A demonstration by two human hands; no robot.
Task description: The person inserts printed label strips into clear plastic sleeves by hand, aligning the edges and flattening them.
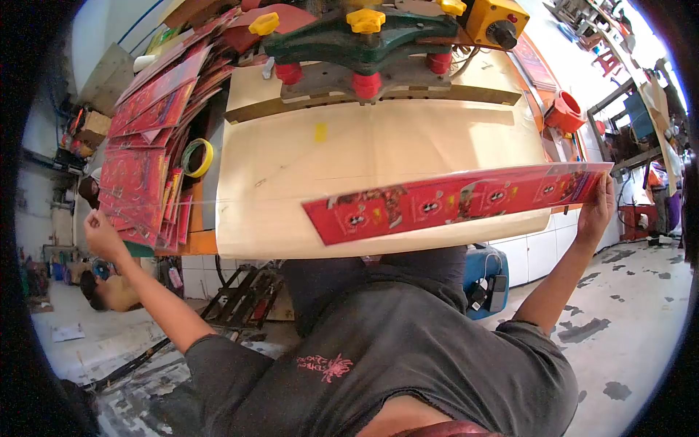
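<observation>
My right hand [598, 211] grips the right end of a long red printed sheet [444, 204] with a row of repeated pictures on it. The sheet tilts above the front of the cream-coloured work surface [291, 160], its left end free. Far to the left, my left hand [103, 234] is closed with fingertips pinched, beside the pile of red printed sheets [138, 175]. What it holds, if anything, is too small to make out. A faint pale line runs from near that pile towards the sheet's left end.
A dark green press [364, 40] with yellow knobs and a metal bar [371, 95] stands at the back. A yellow tape roll [197, 158] lies by the pile. At right are a red tape roll [566, 111] and a yellow control box [497, 22]. Another person [109, 290] is low at left.
</observation>
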